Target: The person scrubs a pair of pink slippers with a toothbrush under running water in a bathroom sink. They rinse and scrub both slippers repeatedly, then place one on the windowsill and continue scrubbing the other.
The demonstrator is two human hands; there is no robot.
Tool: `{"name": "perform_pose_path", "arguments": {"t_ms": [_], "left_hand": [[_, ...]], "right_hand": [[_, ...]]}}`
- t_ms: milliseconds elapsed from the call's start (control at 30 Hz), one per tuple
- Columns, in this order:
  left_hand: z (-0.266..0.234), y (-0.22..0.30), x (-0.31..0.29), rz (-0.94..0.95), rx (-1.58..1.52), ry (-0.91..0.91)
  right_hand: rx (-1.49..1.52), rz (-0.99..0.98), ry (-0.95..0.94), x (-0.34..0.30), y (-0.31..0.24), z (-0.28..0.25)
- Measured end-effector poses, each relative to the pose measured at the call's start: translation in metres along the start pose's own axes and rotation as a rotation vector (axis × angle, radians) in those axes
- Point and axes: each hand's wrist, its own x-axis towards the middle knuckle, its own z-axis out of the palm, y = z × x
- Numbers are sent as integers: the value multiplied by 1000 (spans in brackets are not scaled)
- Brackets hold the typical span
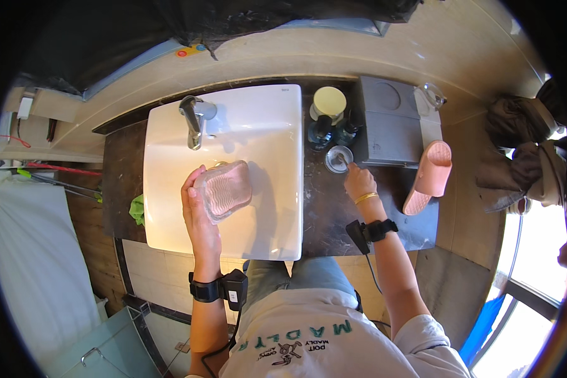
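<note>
Over the white sink [277, 208], my left hand [198, 208] is closed round the left edge of what looks like a pink slipper [228, 191]. Its wavy ridged face is turned up, with a pale, greyish rim. My right hand [361, 183] pinches a thin tool [344, 159] whose far end rests in a small round white dish [336, 166] on the dark counter; the tool's tip is too small to make out. Another pink slipper [433, 171] lies on the counter, to the right of my right hand.
A chrome faucet [196, 120] rises at the sink's back. Behind the dish stand dark bottles [320, 131], a jar with a cream lid [329, 101] and a grey box [390, 126]. Green cloth [137, 210] hangs at the sink's left; a clear glass [432, 94] stands at back right.
</note>
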Motion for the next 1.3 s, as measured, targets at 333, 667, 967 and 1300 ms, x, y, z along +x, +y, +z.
{"name": "perform_pose_path", "arguments": {"t_ms": [333, 667, 967, 1300], "left_hand": [[-19, -5, -3, -2, -120, 54], [-23, -4, -8, -8, -108, 110], [-27, -6, -14, -9, -109, 119], [-33, -6, -15, -31, -120, 167]], "right_hand": [[419, -193, -40, -76, -37, -80], [881, -780, -235, -143, -151, -67], [957, -848, -114, -134, -173, -32], [900, -747, -340, -138, -177, -32]]}}
